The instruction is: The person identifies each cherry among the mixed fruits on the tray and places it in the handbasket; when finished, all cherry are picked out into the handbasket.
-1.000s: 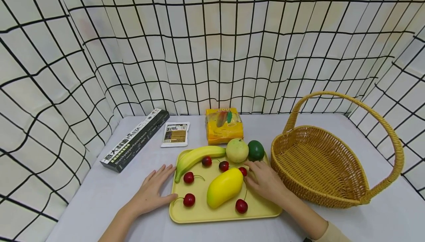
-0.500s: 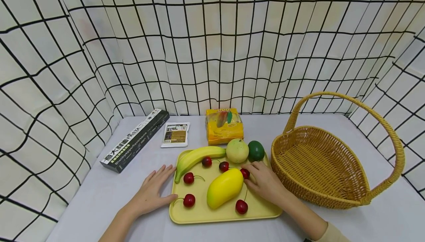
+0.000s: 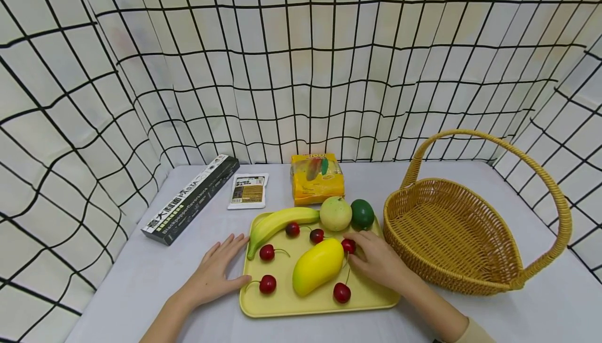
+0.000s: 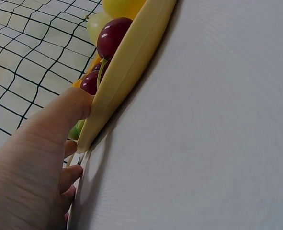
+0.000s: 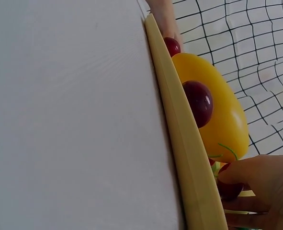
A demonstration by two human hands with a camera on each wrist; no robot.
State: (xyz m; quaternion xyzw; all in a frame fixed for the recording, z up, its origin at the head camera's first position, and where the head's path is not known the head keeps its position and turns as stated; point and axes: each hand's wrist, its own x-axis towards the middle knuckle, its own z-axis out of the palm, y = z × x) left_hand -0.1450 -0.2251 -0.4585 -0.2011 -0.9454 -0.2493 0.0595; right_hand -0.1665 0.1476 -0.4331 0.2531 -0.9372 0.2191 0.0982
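Observation:
My right hand (image 3: 378, 258) pinches a dark red cherry (image 3: 348, 246) between thumb and fingers, just beside the upper tip of a yellow mango (image 3: 319, 267). The right wrist view shows the thumb pressed against that cherry (image 5: 230, 190) near the tray's side. At the left edge of the yellow tray (image 3: 324, 306), my left hand (image 3: 213, 271) rests with fingers spread, its thumb touching the rim. Near that thumb lies another cherry (image 3: 267, 284). A third cherry (image 3: 342, 293), stem upward, sits below the mango.
A banana (image 3: 282, 221), a pale green round fruit (image 3: 336, 213) and a dark green fruit (image 3: 362, 214) line the tray's back. Behind are a yellow packet (image 3: 317, 181), a white sachet (image 3: 249, 191) and a pasta box (image 3: 192, 199). A wicker basket (image 3: 453, 275) with a tall handle stands right.
My right thumb and fingers have come together around the cherry beside the mango, which has shifted slightly to the right. The left hand stays at the tray's edge.

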